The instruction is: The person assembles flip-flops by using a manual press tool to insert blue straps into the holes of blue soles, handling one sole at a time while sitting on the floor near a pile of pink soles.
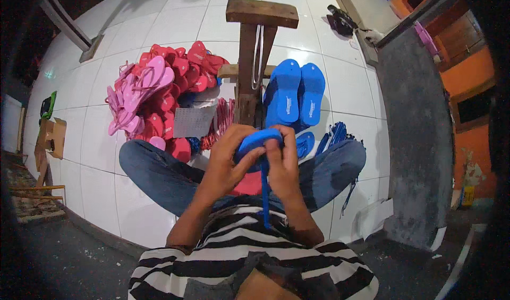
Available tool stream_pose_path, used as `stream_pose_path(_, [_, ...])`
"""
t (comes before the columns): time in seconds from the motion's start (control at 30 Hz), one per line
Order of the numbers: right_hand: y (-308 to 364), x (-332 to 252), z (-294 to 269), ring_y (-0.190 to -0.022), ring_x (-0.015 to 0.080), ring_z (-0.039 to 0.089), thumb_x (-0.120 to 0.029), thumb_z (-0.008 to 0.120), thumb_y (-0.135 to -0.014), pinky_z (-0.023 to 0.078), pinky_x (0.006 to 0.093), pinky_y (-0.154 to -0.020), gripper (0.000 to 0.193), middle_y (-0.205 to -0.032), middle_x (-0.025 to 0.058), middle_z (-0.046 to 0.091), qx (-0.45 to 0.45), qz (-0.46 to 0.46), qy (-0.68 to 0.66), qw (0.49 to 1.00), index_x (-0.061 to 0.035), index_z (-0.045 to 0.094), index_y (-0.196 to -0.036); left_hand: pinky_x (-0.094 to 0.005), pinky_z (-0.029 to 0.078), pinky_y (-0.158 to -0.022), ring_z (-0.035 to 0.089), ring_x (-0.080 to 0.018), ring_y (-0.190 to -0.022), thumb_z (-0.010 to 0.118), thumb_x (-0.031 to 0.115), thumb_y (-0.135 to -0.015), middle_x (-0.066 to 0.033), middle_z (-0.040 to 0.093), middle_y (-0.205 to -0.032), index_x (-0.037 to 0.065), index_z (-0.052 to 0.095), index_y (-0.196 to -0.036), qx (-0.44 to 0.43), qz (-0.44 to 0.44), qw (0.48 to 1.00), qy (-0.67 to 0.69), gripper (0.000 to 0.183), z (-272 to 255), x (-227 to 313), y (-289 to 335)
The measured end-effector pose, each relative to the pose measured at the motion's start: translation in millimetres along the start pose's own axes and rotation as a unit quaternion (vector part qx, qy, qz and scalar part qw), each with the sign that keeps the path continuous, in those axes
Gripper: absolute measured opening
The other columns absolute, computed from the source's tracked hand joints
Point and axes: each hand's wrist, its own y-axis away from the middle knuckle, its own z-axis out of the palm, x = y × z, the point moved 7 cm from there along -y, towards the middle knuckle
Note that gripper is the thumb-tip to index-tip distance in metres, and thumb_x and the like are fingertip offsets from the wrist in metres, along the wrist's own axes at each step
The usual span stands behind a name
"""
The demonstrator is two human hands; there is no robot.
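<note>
In front of my chest, both hands grip a blue flip-flop sole (258, 139), bent and held up between my crossed legs. My left hand (229, 154) wraps round its left side, thumb pressed against the face turned toward me. My right hand (282, 164) pinches the right side, with its thumb upright on the sole. From between my hands a narrow blue strap (265, 196) hangs to my striped shirt. Whether the strap passes through the sole is hidden by my fingers. Beyond my right hand, blue soles (287, 95) stand in two stacks beside a wooden stand (248, 61).
Left of the stand lies a heap of red and pink flip-flops (154, 82). Near it are a pale perforated sheet (194, 122) and red straps (223, 120). Blue straps (338, 134) lie by my right knee. A cardboard box (54, 138) sits far left; a grey ledge (411, 135) runs along the right.
</note>
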Motion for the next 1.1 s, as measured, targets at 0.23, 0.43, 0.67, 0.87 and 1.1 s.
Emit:
stream_pose_path(0.23, [-11.5, -3.9, 16.0, -0.052, 0.0198, 0.048, -0.021, 0.052, -0.096, 0.043, 0.0249, -0.053, 0.024, -0.064, 0.0047, 0.048, -0.047, -0.089, 0.265, 0.959, -0.0015, 0.049, -0.109, -0.0333, 0.046, -0.08, 0.058, -0.0283, -0.09, 0.07, 0.002, -0.074, -0.0133, 0.057, -0.107, 0.0, 0.061, -0.106, 0.118, 0.033, 0.991, -0.062, 0.033, -17.1, -8.1, -30.7])
stream_pose_path(0.43, [-7.9, 50.0, 28.4, -0.067, 0.0158, 0.058, -0.04, 0.045, -0.097, 0.05, 0.031, -0.063, 0.035, -0.082, 0.004, 0.063, -0.173, 0.23, -0.111, 0.951, -0.0093, 0.055, -0.11, -0.0342, 0.046, -0.089, 0.059, -0.0273, -0.096, 0.063, -0.005, -0.08, -0.0153, 0.059, -0.109, 0.002, 0.058, -0.111, 0.101, 0.072, 0.991, -0.045, 0.032, -30.7, -8.7, -45.6])
stream_pose_path(0.67, [-33.8, 74.7, 30.6, -0.115, 0.0277, 0.052, -0.058, 0.042, -0.092, 0.036, 0.0441, -0.103, 0.062, -0.119, 0.0125, 0.057, -0.064, 0.245, -0.495, 0.831, -0.0066, 0.048, -0.126, -0.0346, 0.045, -0.09, 0.058, -0.0223, -0.101, 0.059, 0.0, -0.081, -0.0131, 0.059, -0.106, 0.001, 0.05, -0.11, 0.113, 0.075, 0.935, 0.328, 0.031, -33.1, -31.4, -23.5])
stream_pose_path(0.87, [-66.0, 32.5, -9.3, -0.11, 0.0283, 0.055, -0.014, 0.06, -0.09, 0.04, 0.0438, -0.1, 0.029, -0.11, 0.0126, 0.06, -0.018, -0.053, -0.223, 0.973, -0.0054, 0.05, -0.116, -0.0351, 0.046, -0.086, 0.059, -0.0266, -0.098, 0.063, 0.0, -0.074, -0.0143, 0.058, -0.106, 0.004, 0.056, -0.109, 0.036, 0.034, 0.987, -0.153, 0.035, -34.6, -51.1, -33.0])
stream_pose_path(1.1, [-63.2, -47.1, 7.8, -0.104, 0.0328, 0.058, -0.01, 0.066, -0.074, 0.043, 0.0433, -0.093, 0.026, -0.101, 0.0167, 0.062, -0.079, -0.395, 0.167, 0.9, -0.0042, 0.055, -0.097, -0.0338, 0.05, -0.078, 0.061, -0.0263, -0.091, 0.069, 0.001, -0.071, -0.0144, 0.06, -0.103, 0.005, 0.058, -0.105, 0.019, 0.197, 0.979, 0.047, 0.036, -33.2, -9.1, -54.4])
